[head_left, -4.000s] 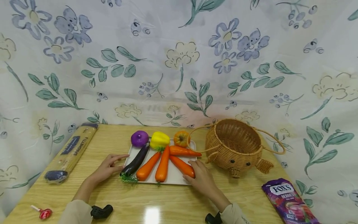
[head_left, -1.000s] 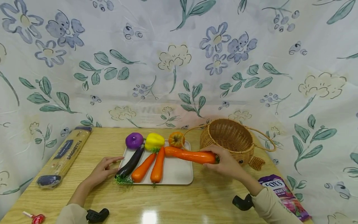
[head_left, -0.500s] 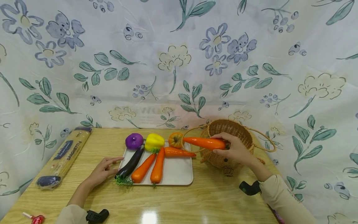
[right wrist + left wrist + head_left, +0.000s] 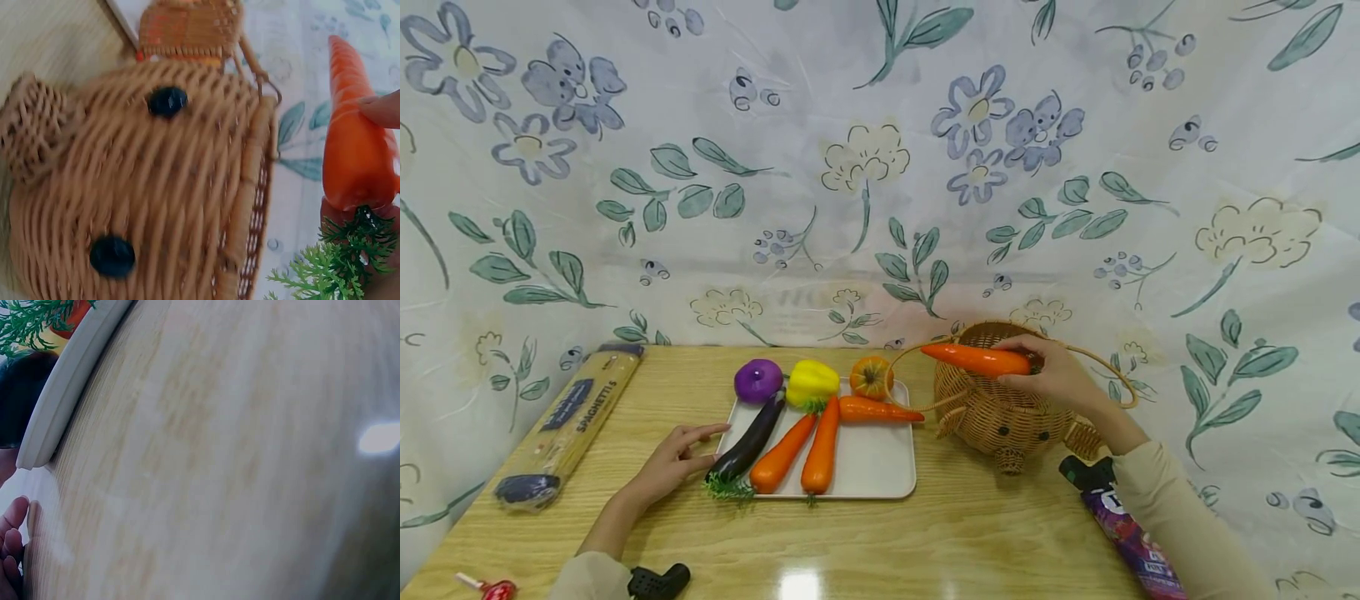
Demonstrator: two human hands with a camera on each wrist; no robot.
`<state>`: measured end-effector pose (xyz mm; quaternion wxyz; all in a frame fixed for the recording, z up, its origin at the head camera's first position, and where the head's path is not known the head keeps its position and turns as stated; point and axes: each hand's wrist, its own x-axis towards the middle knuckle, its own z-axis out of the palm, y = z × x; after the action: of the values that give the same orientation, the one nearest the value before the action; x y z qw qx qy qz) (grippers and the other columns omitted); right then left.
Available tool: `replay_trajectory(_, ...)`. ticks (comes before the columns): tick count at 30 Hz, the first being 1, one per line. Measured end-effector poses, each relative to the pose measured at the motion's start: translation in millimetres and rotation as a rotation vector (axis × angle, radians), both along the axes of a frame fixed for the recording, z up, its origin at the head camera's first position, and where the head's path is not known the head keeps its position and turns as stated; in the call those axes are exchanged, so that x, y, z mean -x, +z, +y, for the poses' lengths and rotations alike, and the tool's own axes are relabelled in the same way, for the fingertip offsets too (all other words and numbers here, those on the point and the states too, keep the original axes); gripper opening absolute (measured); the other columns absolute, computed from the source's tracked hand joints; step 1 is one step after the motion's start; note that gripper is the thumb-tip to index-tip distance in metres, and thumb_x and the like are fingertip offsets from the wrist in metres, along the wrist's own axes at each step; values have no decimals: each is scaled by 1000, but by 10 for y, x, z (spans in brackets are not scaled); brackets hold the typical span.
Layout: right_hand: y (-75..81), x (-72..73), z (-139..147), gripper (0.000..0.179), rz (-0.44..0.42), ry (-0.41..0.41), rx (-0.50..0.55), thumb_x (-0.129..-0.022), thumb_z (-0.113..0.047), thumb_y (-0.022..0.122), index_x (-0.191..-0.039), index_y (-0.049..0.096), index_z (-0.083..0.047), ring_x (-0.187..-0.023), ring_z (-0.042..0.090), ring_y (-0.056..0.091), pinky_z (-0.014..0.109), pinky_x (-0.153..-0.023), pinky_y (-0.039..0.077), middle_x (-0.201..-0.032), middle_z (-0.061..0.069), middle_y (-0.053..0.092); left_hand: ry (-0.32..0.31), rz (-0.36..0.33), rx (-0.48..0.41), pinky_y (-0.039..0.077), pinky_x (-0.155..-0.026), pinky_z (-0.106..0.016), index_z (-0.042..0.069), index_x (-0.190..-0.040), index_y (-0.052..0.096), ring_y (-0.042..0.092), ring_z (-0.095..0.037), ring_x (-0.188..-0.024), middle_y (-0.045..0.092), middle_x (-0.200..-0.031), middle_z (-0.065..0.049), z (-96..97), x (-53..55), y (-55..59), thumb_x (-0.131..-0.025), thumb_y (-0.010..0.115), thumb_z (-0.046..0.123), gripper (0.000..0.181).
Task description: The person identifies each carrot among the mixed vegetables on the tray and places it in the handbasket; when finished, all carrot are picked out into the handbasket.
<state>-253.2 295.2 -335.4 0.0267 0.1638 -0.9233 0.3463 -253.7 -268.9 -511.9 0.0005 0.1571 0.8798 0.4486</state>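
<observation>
My right hand (image 4: 1058, 377) pinches an orange carrot (image 4: 973, 359) by its thick, leafy end, thumb and fingers on either side. It holds the carrot above the mouth of a wicker basket (image 4: 973, 421) with a pig's face. In the right wrist view the carrot (image 4: 355, 140) hangs beyond the basket's rim, green leaves downward. My left hand (image 4: 672, 465) rests at the left edge of a white tray (image 4: 876, 468), fingers extended beside a dark eggplant (image 4: 752, 442). On the tray lie three more carrots (image 4: 822, 448), a purple onion-like vegetable (image 4: 757, 381), a yellow bell pepper (image 4: 812, 382) and a small pumpkin (image 4: 872, 377).
A spaghetti pack (image 4: 572, 425) lies at the left of the table. A red lollipop (image 4: 497, 590) sits at the front left corner. Partly under the right forearm is a purple candy bag (image 4: 1131, 546). The basket's loop handles (image 4: 891, 379) stick out sideways, one overlapping the tray.
The right hand has taken the carrot from the tray's right side, lifted it and carried it right and up over the basket. The left hand stays at the tray's edge.
</observation>
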Motion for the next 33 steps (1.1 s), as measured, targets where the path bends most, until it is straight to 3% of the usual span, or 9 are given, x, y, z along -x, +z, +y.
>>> replay_trajectory(9,40,138,222,44,-47,29,48,-90,-16,73,-131,61,-6,-95,25,55,33,-83,46,-120,18,61,1,32,10,29,-66,-29,2,-134,60,33,-10,-78,54,-110,-10,-8,-3,-25,-92,68,12,44)
replay_trajectory(13,23,191,330,45,-72,6,56,-89,-15,74,-131,61,-5,-95,23,57,30,-82,47,-122,18,61,3,70,13,29,-65,-28,1,-133,60,33,-8,-78,55,-111,-9,-10,-4,-33,-91,69,11,43)
replay_trajectory(16,13,209,402,45,-81,-17,59,-89,-15,74,-130,61,-4,-97,22,57,29,-82,46,-124,19,60,1,61,20,29,-65,-28,2,-133,60,32,-8,-78,55,-111,-8,-9,-3,-33,-92,68,11,43)
replay_trajectory(25,5,285,586,46,-103,-56,12,-90,-15,71,-132,59,-1,-96,24,56,34,-80,47,-121,22,61,2,51,26,30,-65,-28,1,-134,60,33,-9,-78,54,-111,-9,-8,-2,-42,-92,68,11,43)
replay_trajectory(33,-39,385,691,45,-141,-41,-9,-90,-12,71,-130,58,3,-97,25,55,35,-80,47,-123,25,60,-11,71,12,31,-65,-27,2,-133,60,34,-8,-79,56,-113,-11,9,-5,-33,-92,68,9,43)
